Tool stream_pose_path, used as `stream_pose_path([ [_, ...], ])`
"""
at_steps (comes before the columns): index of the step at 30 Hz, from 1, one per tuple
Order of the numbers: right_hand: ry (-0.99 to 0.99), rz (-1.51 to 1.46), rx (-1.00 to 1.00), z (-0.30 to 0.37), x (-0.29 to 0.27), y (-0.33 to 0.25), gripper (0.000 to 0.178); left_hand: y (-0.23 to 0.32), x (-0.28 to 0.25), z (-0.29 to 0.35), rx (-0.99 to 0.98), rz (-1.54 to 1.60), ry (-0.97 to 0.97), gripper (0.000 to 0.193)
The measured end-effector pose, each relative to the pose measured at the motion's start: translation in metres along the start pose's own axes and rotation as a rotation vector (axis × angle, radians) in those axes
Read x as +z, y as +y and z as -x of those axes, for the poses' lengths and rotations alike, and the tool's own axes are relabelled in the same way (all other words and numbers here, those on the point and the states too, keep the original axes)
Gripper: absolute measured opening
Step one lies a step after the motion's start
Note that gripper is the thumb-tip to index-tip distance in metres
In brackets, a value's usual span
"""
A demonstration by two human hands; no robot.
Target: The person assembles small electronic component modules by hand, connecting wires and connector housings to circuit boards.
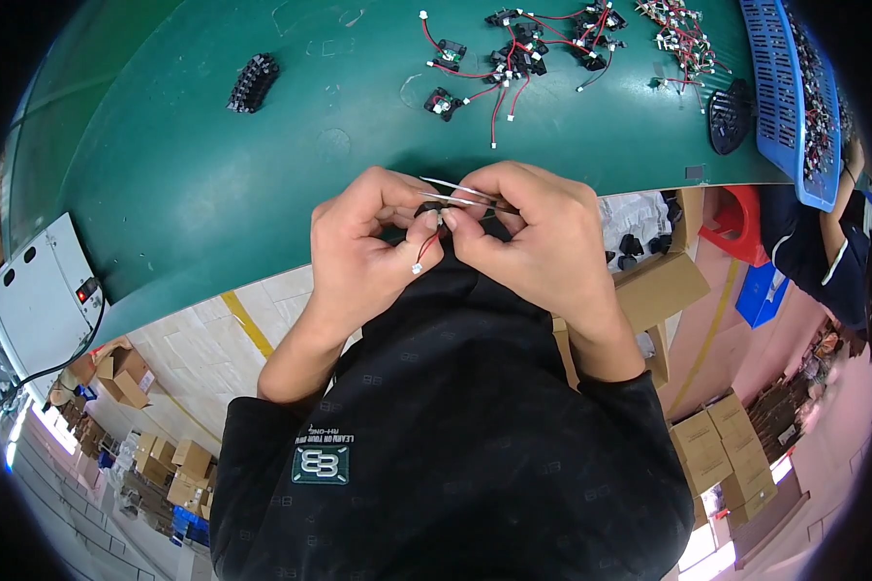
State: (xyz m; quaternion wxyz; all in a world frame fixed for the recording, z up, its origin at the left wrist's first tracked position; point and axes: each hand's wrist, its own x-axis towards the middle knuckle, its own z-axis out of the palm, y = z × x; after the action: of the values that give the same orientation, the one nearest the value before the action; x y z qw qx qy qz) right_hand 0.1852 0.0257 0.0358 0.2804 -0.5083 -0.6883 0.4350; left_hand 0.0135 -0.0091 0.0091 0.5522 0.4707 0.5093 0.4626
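Note:
My left hand (370, 244) is closed in a pinch on a small black plastic part (430, 208). From that part hangs a short red and black wire lead with a white connector (417, 268) at its end. My right hand (538, 228) is closed around a pair of metal tweezers (465, 198), whose two slim arms stand apart and point left over the part. The right thumb tip presses close to the part, beside the left thumb. Fingers cover most of the part. Both hands are at the near edge of the green table (233, 194).
Several black parts with red and black leads (518, 58) lie at the far middle. A black block stack (253, 83) is far left, a pile of leads (686, 44) far right. A blue basket (780, 107) and a person's arm (843, 198) are at right; an open carton (659, 281) stands below.

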Motion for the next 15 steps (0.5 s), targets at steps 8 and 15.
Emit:
stream_pose_path([
  [8,0.075,-0.113,0.021,0.004,0.004,0.006,0.014,0.006,0.003,-0.004,-0.057,0.053,-0.022,0.017],
  [15,0.063,-0.462,0.237,0.005,0.001,0.014,0.014,0.008,0.001,-0.007,-0.057,0.141,-0.087,0.029],
])
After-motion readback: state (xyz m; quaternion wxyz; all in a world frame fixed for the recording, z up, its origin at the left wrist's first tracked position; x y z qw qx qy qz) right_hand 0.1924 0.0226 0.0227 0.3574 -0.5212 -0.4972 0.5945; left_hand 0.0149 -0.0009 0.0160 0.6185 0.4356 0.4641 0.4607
